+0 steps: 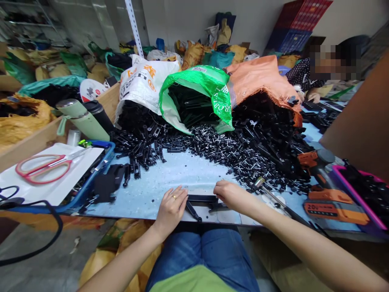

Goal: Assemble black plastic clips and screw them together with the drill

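Note:
A long black plastic part (201, 198) lies near the table's front edge, with a smaller black arm (193, 211) angled toward me from its left end. My left hand (174, 205) is closed round that left end, a ring on one finger. At the right end my right hand (224, 192) has its fingers pinched together; what is between the fingertips is hidden. Beyond my hands spreads a heap of small black pieces with metal pins (240, 156). Loose black arms (142, 152) lie farther left, in front of the open green sack (223, 95).
An orange cordless drill (334, 205) and a screwdriver (276, 198) lie at the right, by a pink-rimmed bin (358, 194). Red-handled scissors (44, 168) rest over a blue basket (112, 150) at the left, near a green bottle (85, 119). Another person sits at the back right.

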Tool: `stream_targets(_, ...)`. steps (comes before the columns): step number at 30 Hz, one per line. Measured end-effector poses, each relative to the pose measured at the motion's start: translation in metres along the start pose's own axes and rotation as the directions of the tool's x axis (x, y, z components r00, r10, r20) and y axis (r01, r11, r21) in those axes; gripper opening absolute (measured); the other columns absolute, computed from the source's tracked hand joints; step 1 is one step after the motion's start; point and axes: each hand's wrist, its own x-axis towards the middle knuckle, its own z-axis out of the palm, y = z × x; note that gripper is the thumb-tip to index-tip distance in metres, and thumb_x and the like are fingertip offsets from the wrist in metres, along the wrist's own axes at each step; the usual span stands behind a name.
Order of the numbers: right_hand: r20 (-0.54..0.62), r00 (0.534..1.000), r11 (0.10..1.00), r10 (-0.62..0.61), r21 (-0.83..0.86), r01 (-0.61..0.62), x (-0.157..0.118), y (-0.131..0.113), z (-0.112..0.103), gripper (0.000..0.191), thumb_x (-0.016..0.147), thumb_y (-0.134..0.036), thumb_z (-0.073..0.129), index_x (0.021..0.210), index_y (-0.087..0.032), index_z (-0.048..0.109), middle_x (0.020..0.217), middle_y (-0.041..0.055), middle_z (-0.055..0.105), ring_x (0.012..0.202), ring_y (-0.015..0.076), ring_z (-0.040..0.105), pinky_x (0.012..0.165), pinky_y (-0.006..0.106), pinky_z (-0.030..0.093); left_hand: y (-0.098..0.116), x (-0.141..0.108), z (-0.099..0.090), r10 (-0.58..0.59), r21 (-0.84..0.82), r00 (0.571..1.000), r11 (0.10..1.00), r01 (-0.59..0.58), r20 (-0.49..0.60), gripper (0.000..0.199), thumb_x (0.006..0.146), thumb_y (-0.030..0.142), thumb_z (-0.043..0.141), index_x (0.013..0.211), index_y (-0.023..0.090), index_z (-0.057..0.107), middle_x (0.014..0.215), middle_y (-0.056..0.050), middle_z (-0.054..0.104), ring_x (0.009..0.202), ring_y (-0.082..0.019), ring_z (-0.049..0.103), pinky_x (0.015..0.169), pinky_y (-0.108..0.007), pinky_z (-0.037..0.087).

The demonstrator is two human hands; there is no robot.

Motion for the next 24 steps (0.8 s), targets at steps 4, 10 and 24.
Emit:
stream_targets(4, -0.036, 0.998, 0.997, 0.043, 0.070, -0.041, 0.000, 0.004, -0.001, 0.010, 0.080, -0.011, 0.054, 0.085, -0.015, 0.061, 0.082, 0.0059, 0.061, 0.077, 0.0165, 0.056, 0.069, 0.024, 0.039, -0.011, -0.005, 0.004, 0.120, 0.011, 0.992, 0.993, -0.121, 0.046, 0.032, 0.086, 0.006, 0.044, 0.115, 0.016, 0.054, 0.111, -0.010, 0.064, 0.107, -0.020, 0.057, 0.091, -0.039, 0.047)
stream_targets(10, -0.019, 0.999, 0.990, 0.047, 0.137, -0.044, -0.007, 0.005, -0.002, 0.006, 0.077, -0.010, 0.058, 0.078, -0.016, 0.061, 0.078, 0.0043, 0.062, 0.073, 0.0151, 0.057, 0.066, 0.023, 0.040, -0.028, -0.007, 0.012, 0.226, 0.006, 0.972, 0.974, -0.227, 0.071, 0.034, 0.086, 0.006, 0.043, 0.118, 0.014, 0.051, 0.111, -0.013, 0.064, 0.106, -0.019, 0.059, 0.089, -0.037, 0.049)
stream_targets(24, -0.333, 0.943, 0.996, 0.023, -0.071, -0.049, -0.048, 0.043, 0.078, 0.050, 0.081, -0.054, 0.051, 0.115, -0.016, 0.054, 0.108, 0.0144, 0.058, 0.096, 0.0248, 0.054, 0.079, 0.036, 0.043, 0.019, 0.024, 0.025, 0.271, 0.156, 0.879, 0.922, -0.355, 0.393, 0.047, 0.088, 0.036, 0.046, 0.126, 0.008, 0.044, 0.121, -0.018, 0.055, 0.110, -0.028, 0.052, 0.088, -0.043, 0.041)
